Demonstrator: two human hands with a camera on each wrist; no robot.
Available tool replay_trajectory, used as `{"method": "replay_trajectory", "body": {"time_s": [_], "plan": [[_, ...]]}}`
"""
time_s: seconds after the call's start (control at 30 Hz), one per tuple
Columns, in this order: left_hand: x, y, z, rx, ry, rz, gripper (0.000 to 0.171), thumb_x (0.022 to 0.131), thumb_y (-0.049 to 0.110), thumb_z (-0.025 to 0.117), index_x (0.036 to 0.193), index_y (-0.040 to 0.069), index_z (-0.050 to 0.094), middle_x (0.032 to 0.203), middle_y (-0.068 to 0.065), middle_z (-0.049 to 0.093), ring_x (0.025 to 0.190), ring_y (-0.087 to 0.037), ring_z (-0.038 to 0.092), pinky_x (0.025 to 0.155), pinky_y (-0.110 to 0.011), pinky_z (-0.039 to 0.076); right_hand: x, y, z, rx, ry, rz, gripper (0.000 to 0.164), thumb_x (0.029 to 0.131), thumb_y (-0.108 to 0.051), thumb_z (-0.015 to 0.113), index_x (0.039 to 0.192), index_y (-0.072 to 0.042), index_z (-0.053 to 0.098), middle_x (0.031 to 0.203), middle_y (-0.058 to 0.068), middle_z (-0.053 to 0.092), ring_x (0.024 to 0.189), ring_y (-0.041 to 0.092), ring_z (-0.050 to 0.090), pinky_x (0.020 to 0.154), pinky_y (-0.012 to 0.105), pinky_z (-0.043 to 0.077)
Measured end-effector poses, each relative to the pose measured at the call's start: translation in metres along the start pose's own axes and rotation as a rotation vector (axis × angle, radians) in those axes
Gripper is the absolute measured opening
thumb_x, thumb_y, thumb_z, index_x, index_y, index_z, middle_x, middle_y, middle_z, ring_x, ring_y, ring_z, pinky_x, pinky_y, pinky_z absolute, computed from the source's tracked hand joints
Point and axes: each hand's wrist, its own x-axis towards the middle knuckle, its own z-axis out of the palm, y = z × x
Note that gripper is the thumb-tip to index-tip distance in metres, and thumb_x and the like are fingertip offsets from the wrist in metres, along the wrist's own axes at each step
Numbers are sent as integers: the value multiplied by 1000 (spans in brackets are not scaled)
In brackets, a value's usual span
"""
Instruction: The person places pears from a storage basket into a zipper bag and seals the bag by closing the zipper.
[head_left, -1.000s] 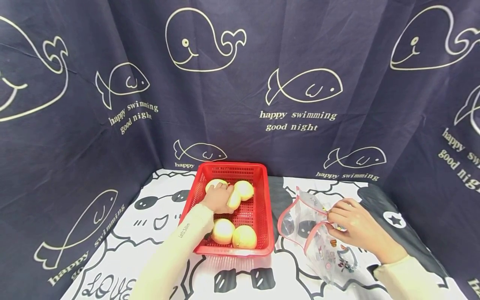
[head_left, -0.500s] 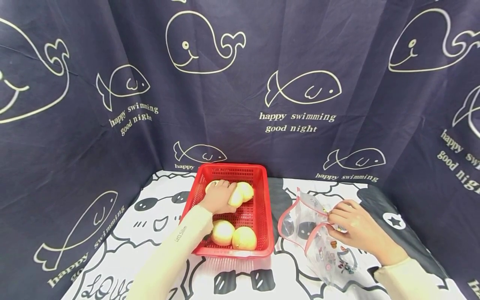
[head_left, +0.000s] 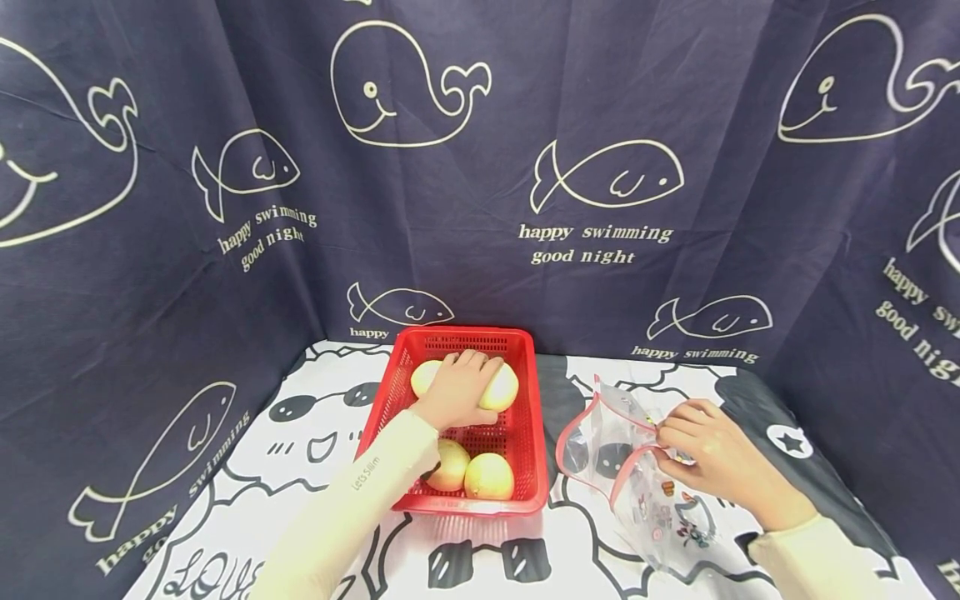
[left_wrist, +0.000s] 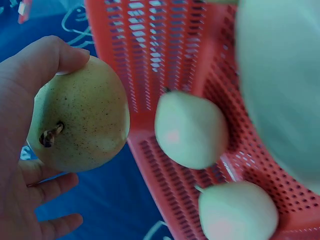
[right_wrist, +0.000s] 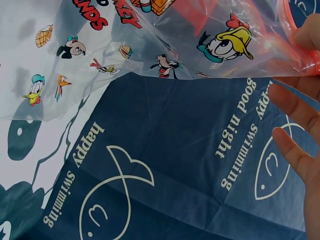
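Observation:
My left hand (head_left: 456, 392) is over the back of the red basket (head_left: 538, 433) and grips a pale yellow pear (left_wrist: 80, 117). In the left wrist view the thumb lies on top of this pear and its brown stem faces the camera. Other pears lie in the basket, among them one (head_left: 423, 377) left of the hand and two at the front, a left one (head_left: 450, 467) and a right one (head_left: 489, 477). On the right, my right hand (head_left: 701, 446) pinches the pink edge of a clear plastic bag (head_left: 652, 508) with cartoon prints. The bag's mouth gapes toward the basket.
A white cloth (head_left: 322, 442) with black drawings covers the table under the basket and bag. Dark blue curtains (head_left: 480, 217) with fish and whale outlines stand behind and at both sides.
My left hand has moved right and slightly up with the pear, revealing more of the pear on its left. The right hand and the bag have stayed put.

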Motion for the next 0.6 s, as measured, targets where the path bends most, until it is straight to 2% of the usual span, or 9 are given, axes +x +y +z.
{"method": "replay_trajectory", "body": {"time_s": [0.5, 0.6], "plan": [[5, 34, -17, 27, 129, 157, 74, 75, 52, 71, 136, 15, 53, 120, -3, 59, 115, -21, 52, 96, -40, 43, 2, 0, 1, 8, -8, 0, 36, 101, -31, 44, 69, -18, 53, 73, -9, 55, 70, 18, 55, 81, 36, 38], [5, 41, -19, 17, 134, 177, 73, 75, 52, 72, 135, 16, 54, 121, -2, 59, 116, -20, 51, 96, -39, 43, 2, 0, 1, 6, -12, 2, 36, 101, -32, 43, 69, -18, 53, 73, -9, 55, 71, 19, 55, 81, 36, 38]]}}
